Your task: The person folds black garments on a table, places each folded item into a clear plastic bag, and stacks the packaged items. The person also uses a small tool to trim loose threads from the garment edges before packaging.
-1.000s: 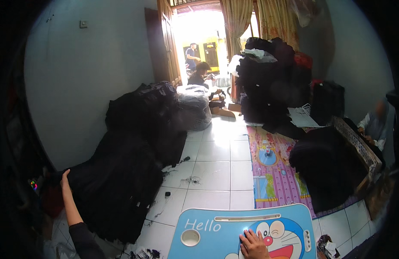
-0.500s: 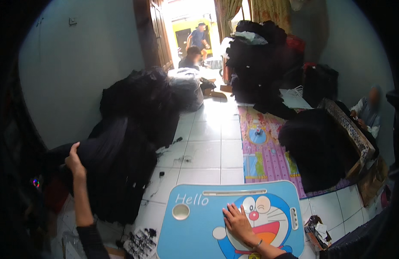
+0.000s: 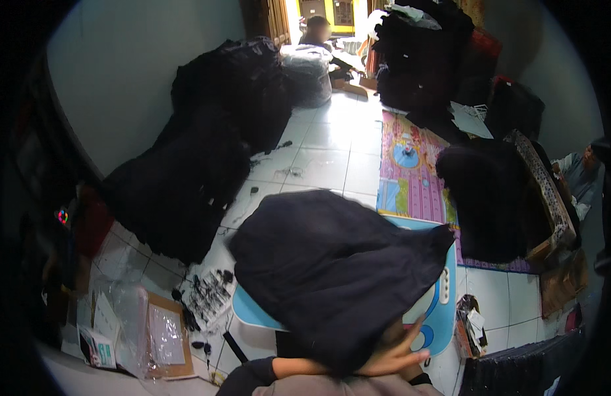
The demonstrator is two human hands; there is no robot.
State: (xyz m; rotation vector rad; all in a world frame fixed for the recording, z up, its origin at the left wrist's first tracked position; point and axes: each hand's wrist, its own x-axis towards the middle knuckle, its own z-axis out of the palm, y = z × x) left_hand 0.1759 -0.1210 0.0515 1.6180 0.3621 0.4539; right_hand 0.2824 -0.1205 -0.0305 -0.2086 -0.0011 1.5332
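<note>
A large black cloth piece is spread, with soft folds, over the light-blue low table. Its near corner hangs toward my lap. My left forearm runs in from the lower left and passes beneath that corner. Beyond it, what appears to be my left hand shows at the cloth's near right edge, fingers stretched out and apart. A dark right cuff shows close by. My right hand is mostly hidden behind the left hand and the cloth, so its grip cannot be made out.
Black cloth heaps line the left side; another cloth pile lies on the patterned mat. At lower left are a clear plastic-wrapped package and dark scraps. A small box stands right of the table. Other people sit by the doorway and at right.
The black cloth now covers most of the table. My left arm has come back from the left heap, and my right hand has left the tabletop. The view has tilted downward.
</note>
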